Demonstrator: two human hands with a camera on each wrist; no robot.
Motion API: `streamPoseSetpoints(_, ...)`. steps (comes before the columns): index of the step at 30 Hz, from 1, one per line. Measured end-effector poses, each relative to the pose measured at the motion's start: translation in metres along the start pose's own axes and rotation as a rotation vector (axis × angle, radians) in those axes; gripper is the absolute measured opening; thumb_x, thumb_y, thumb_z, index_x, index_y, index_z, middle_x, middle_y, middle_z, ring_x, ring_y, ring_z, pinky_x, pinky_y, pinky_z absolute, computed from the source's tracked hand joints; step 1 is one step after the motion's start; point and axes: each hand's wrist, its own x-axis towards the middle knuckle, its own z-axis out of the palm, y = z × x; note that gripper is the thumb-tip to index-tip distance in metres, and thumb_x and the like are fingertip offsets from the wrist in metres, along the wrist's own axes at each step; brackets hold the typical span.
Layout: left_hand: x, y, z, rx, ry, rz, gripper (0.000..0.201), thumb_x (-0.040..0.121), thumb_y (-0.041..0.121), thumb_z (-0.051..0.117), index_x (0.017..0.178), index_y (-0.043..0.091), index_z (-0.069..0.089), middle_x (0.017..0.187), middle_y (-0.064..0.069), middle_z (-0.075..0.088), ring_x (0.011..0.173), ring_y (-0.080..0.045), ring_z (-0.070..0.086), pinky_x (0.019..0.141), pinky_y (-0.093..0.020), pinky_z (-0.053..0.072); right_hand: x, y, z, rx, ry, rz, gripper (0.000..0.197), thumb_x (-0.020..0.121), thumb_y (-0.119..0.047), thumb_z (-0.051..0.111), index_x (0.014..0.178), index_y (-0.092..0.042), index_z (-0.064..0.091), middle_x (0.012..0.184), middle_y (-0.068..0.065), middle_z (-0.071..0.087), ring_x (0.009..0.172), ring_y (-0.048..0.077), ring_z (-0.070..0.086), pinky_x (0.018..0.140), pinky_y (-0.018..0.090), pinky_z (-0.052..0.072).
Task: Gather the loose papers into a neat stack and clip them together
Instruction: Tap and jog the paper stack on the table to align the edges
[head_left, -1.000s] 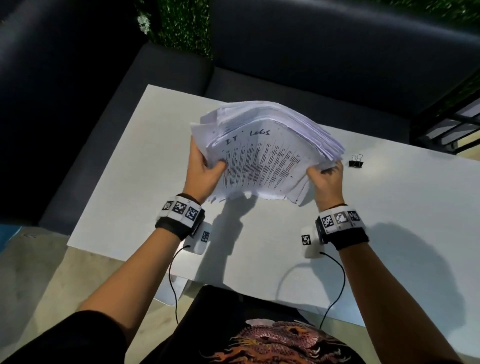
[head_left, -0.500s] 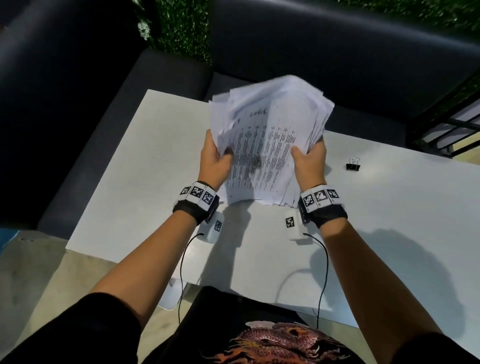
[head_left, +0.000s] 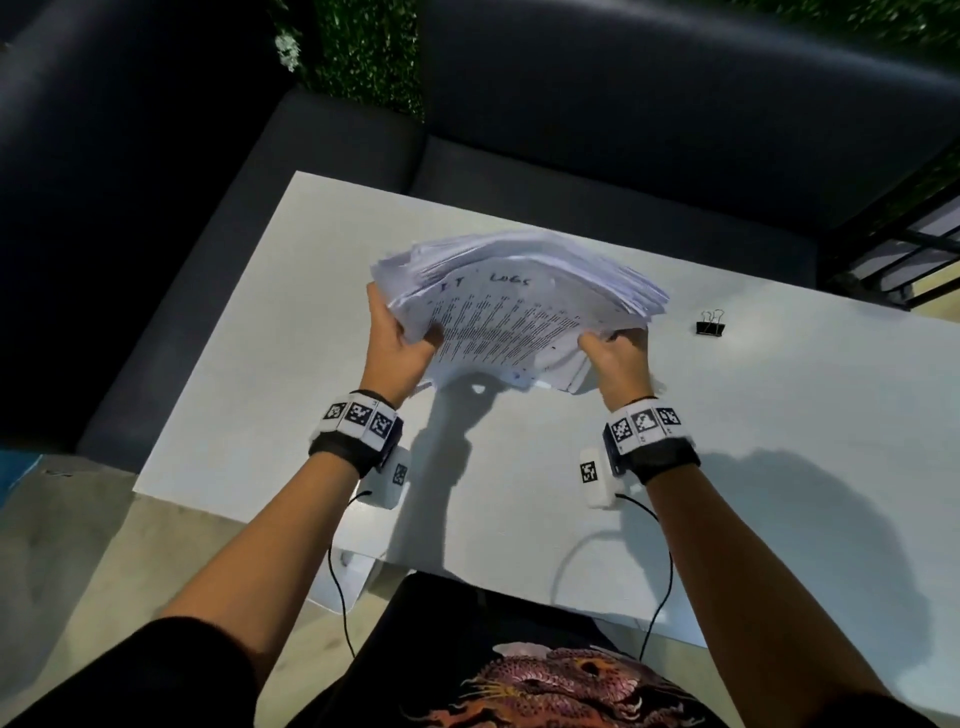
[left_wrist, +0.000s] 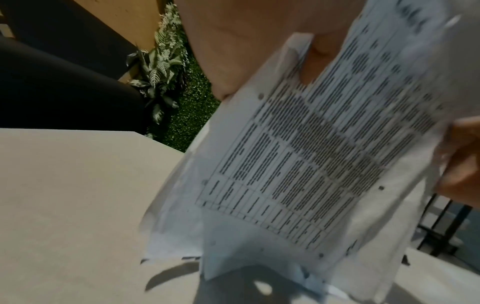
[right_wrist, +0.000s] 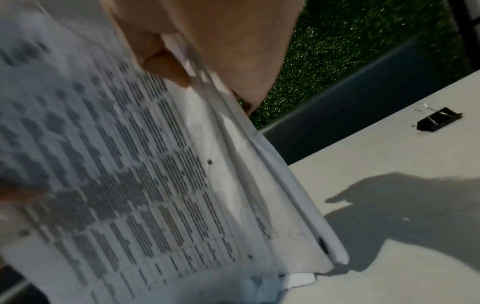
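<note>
The left hand grips the left edge of the papers, thumb on the printed top sheet and fingers curled underneath. The right hand grips the right edge the same way. Between them the papers hang tilted above the white table, near edge lowest and close to the surface; whether it touches I cannot tell. The sheets are fanned and uneven, their far edges splayed. The stack's long axis runs left to right, from hand to hand. The binder clip lies on the table to the right of the papers, apart from them and nearest the right hand. Squaring the edges looks like the step in hand; the right hand would likely reach for the clip afterwards.
</note>
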Motion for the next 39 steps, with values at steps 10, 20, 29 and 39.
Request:
streamPoseSetpoints(10,0.015,0.013,0.004,0.148,-0.096,-0.055,0.034,0.079,-0.006,0.066,0.107,0.012,0.056,0.103,-0.003,0.062,0.087,0.004,0.061,0.077,-0.026,0.053,0.016,-0.015,0.019,0.226,0.117,-0.116,0.033,0.081,0.013,0.055,0.108,-0.005,0.051,0.100,0.010,0.061,0.092,0.021,0.061,0.088,0.033,0.051)
streamPoseSetpoints(20,0.012,0.027,-0.011,-0.093,-0.062,-0.098,0.015,0.081,-0.005,0.068,0.088,0.008,0.062,0.081,-0.008,0.064,0.070,-0.011,0.069,0.064,-0.022,0.058,0.030,-0.003,-0.021,-0.008,-0.106,-0.121,0.057,0.077,-0.025,0.077,0.125,-0.021,0.047,0.119,0.007,0.061,0.108,0.022,0.061,0.092,0.036,0.052)
streamPoseSetpoints(29,-0.014,-0.021,-0.014,-0.494,0.230,-0.465,0.029,0.074,0.008,0.078,0.088,0.003,0.052,0.073,-0.012,0.051,0.047,-0.012,0.056,0.047,-0.016,0.048,-0.022,0.098,-0.019,0.824,-0.442,0.530,0.089,0.055,-0.040,0.090,0.133,-0.022,0.052,0.132,0.011,0.060,0.115,0.038,0.060,0.097,0.057,0.047)
streamPoseSetpoints(39,-0.056,-0.043,-0.021,-0.704,0.211,-0.641,0.021,0.097,0.016,0.044,0.089,0.011,0.062,0.078,-0.004,0.072,0.076,-0.019,0.067,0.056,-0.023,0.058,-0.008,0.094,-0.018,0.418,-0.131,0.285,0.047,0.069,0.016,0.072,0.095,-0.023,0.067,0.106,0.003,0.071,0.108,0.028,0.063,0.099,0.051,0.046)
